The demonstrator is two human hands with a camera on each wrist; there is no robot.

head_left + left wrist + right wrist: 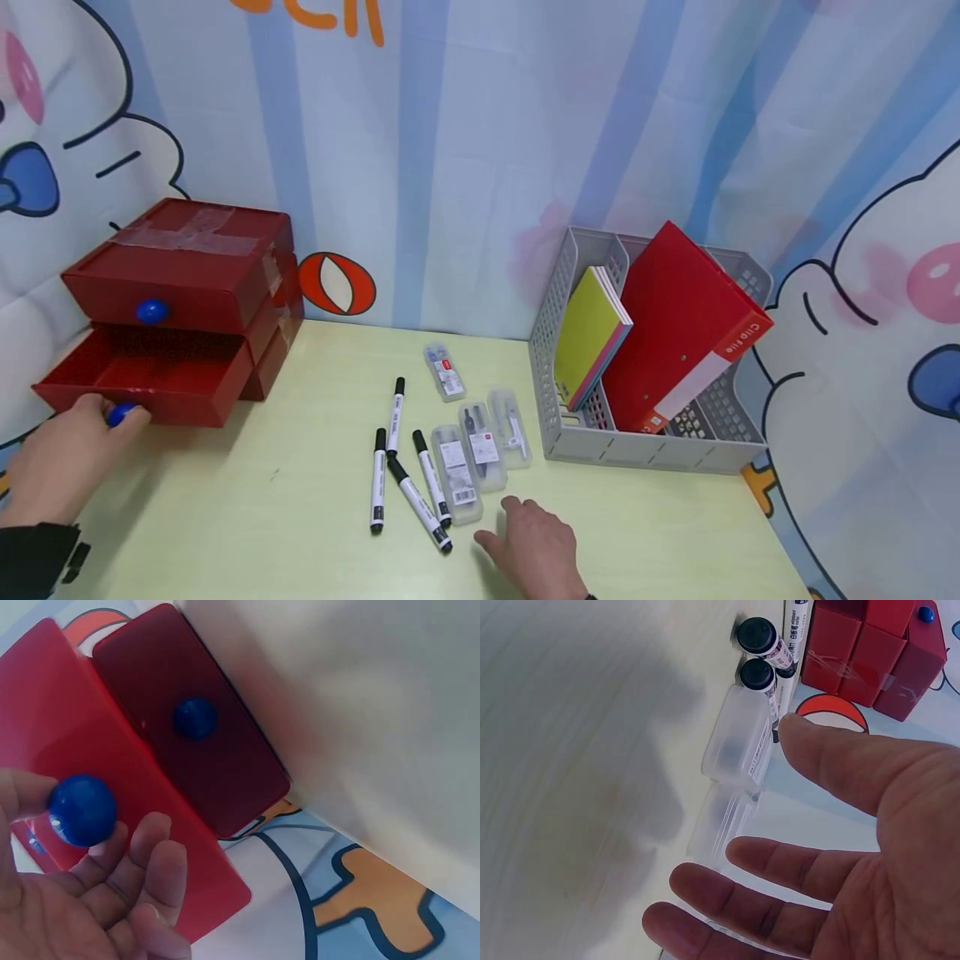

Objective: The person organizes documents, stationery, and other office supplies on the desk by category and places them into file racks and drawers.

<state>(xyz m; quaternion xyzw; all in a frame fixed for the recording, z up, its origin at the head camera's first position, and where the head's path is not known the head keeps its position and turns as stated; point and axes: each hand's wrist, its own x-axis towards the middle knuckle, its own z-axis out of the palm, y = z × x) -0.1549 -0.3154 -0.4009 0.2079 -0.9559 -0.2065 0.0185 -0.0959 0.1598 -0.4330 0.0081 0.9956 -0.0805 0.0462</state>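
At the left of the head view, a drawer (180, 400) stands pulled out of the red drawer box (172, 279), and its inside shows bare. My left hand (71, 458) pinches the blue knob (82, 811) on its front between thumb and fingers. My right hand (536, 546) is over the front of the table, fingers spread and holding nothing. Just beyond its fingertips lies a clear plastic case (457, 475), with more such cases behind. To their left are several white markers (420, 504) with black caps.
A grey file holder (652, 450) at the back right holds colored notebooks (592, 333) and a leaning red clip file (675, 333). The drawer above the pulled-out one is closed, with its own blue knob (152, 312). A patterned curtain (480, 167) hangs behind the table.
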